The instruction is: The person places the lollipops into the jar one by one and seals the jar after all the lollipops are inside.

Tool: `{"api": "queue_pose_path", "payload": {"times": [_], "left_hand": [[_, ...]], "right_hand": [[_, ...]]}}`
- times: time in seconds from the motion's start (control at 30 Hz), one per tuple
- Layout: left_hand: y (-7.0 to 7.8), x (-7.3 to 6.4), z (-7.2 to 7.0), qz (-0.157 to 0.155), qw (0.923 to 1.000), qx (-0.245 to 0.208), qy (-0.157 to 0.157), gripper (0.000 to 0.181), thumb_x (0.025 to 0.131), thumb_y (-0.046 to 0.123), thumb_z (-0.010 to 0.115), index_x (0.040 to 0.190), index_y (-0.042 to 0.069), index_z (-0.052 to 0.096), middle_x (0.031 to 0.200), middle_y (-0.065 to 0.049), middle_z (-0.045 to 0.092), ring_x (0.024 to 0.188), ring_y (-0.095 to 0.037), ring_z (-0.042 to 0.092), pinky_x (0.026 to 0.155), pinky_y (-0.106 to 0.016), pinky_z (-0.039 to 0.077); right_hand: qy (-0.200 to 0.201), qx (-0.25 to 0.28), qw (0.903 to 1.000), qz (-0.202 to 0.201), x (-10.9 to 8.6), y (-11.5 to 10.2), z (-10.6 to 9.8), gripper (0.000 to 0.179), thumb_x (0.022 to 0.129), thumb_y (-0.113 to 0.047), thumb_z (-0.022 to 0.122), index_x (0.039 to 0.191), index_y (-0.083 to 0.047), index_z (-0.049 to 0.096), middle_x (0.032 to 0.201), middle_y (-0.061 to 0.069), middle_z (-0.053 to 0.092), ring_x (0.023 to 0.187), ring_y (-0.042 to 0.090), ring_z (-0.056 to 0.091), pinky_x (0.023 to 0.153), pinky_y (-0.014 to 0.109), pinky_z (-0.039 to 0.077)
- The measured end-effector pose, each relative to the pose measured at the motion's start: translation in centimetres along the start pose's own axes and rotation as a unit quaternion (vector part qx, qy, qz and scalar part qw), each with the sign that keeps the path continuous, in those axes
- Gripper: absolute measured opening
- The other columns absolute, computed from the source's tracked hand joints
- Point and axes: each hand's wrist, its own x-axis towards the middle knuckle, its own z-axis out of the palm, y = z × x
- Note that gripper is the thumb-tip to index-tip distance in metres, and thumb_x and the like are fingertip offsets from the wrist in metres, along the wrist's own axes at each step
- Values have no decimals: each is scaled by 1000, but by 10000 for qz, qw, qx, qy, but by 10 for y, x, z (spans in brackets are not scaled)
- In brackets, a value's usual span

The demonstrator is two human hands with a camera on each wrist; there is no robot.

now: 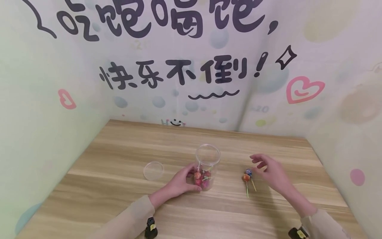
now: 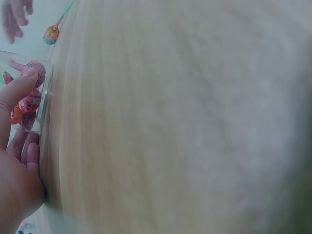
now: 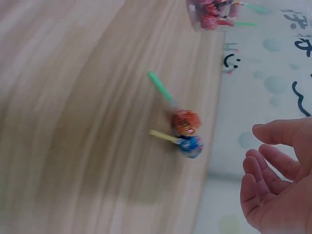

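My left hand [image 1: 180, 183] grips a clear, lidless plastic jar [image 1: 210, 163] low on its side, thumb at the front and fingers round the left. Several red and pink wrapped lollipops [image 1: 206, 175] lie in the bottom of the jar, which stands upright on the table. To its right, an orange-wrapped lollipop [image 3: 185, 122] with a green stick lies beside a blue-wrapped lollipop [image 3: 190, 146] with a pale yellow stick. My right hand [image 1: 273, 171] is held above and just right of this pair, fingers loosely bent and nothing in them.
A round clear lid [image 1: 153, 171] lies on the wooden table [image 1: 119, 149] left of the jar. Printed walls [image 1: 179, 109] rise along the back and both sides of the table.
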Motion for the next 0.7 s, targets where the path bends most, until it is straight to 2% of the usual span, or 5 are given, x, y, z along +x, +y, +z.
{"api": "queue_pose_path", "payload": {"times": [0.23,0.43,0.7], "left_hand": [[0,-1,1,-41,10000,-6,-2,80,73,22,87,141,11,48,127,-5,63,121,-23,57,106,-42,47],[-1,-1,1,-58,9999,-85,5,80,73,21,87,141,12,48,128,-6,63,121,-23,57,107,-42,46],[-1,-2,1,-49,10000,-49,14,81,73,22,87,142,12,47,128,-6,63,122,-22,57,107,-41,47]], "right_hand": [[-75,12,9996,261,-11,19,14,43,83,-6,75,122,4,61,107,21,69,87,25,66,68,25,52],[-329,160,9977,577,-15,28,23,49,80,-8,77,123,5,59,105,19,69,89,25,67,67,25,56],[-550,23,9950,833,-17,34,32,47,78,-10,80,116,8,61,96,16,71,82,21,68,67,28,58]]}}
